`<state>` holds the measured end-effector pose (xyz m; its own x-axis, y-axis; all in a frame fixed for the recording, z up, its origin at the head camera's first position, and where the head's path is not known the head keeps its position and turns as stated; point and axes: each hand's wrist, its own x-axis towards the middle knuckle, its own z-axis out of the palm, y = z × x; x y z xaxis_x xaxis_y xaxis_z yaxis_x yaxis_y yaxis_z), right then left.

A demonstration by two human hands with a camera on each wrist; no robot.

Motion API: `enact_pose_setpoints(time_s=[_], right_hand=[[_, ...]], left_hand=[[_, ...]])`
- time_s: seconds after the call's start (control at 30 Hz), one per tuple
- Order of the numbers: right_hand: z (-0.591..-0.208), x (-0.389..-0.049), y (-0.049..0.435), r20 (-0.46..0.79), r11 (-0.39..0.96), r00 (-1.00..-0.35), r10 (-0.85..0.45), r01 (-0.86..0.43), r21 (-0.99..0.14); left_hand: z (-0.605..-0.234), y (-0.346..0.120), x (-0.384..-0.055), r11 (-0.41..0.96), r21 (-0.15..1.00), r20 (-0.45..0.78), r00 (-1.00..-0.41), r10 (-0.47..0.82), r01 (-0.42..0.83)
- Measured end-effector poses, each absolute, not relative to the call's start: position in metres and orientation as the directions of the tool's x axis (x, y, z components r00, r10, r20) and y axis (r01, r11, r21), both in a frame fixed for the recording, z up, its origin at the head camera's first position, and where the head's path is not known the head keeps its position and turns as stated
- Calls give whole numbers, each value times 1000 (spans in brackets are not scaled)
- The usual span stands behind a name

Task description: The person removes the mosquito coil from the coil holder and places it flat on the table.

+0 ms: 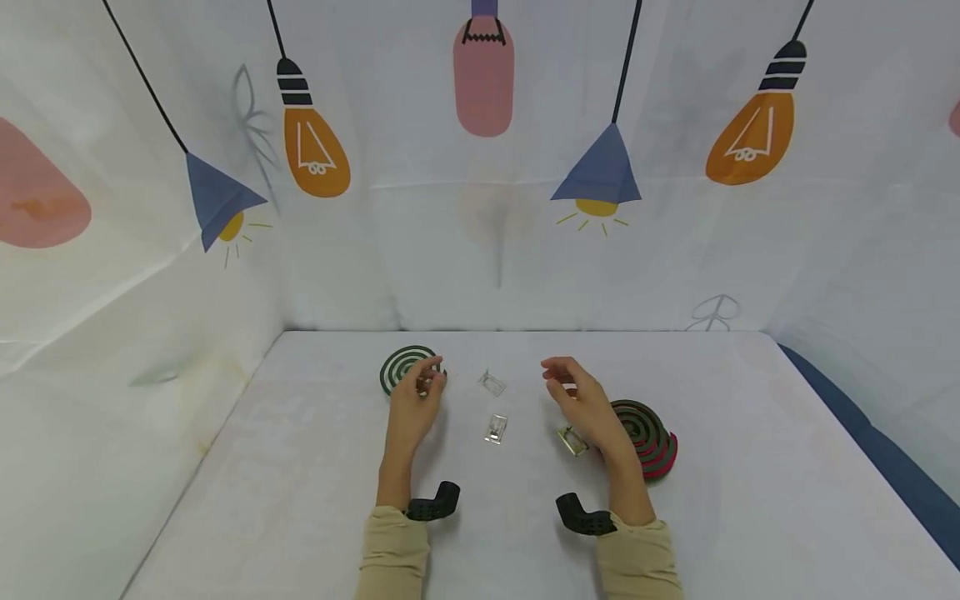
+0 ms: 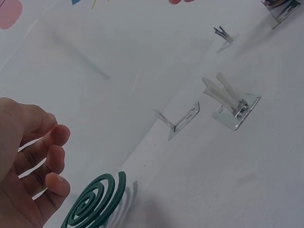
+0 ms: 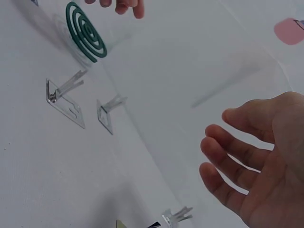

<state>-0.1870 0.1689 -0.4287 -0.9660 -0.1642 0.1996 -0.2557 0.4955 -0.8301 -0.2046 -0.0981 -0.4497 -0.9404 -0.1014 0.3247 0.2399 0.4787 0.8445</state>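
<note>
My left hand (image 1: 414,408) hovers over the table at the left with loosely bent fingers and nothing in them. It partly covers a single green mosquito coil (image 1: 395,371), whose spiral also shows below the fingers in the left wrist view. My right hand (image 1: 588,410) is raised at the right, its fingers apart and likewise holding nothing. Under its thumb side sits a small metal coil stand (image 1: 573,442). Two more metal coil stands, one farther back (image 1: 492,383) and one nearer (image 1: 496,428), stand between the hands with their prongs bent upward.
Beside the right wrist lies a stack of green and red coils (image 1: 660,454), partly hidden by the forearm. A white cloth covers the table (image 1: 300,467). Behind it hangs a white curtain (image 1: 420,250) printed with lamps. Each wrist wears a black camera mount.
</note>
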Motion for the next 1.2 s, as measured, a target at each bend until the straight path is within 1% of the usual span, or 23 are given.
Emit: enact_pose_setpoints(time_s=[0.17,0.43,0.73,0.93,1.2], right_hand=[[-430,-189,161,224,485,-954,-201,-295,-823],[-433,-191,144,219,459,-948,-231,-305,-835],[-439,-193,123,220,409,-929,-298,-332,-850],[-442,-192,108,191,385,-918,-347,-325,-864],[-451,-195,86,185,348,-903,-387,-329,-878]], left_hand=[[-449,-108,-205,486,848,315,-939,-139,212],[-451,-127,-204,484,847,346,-919,-187,220],[-454,-142,-202,458,874,314,-908,-276,164],[-460,-149,-201,466,872,327,-887,-326,150],[-465,-154,-203,437,895,286,-864,-414,87]])
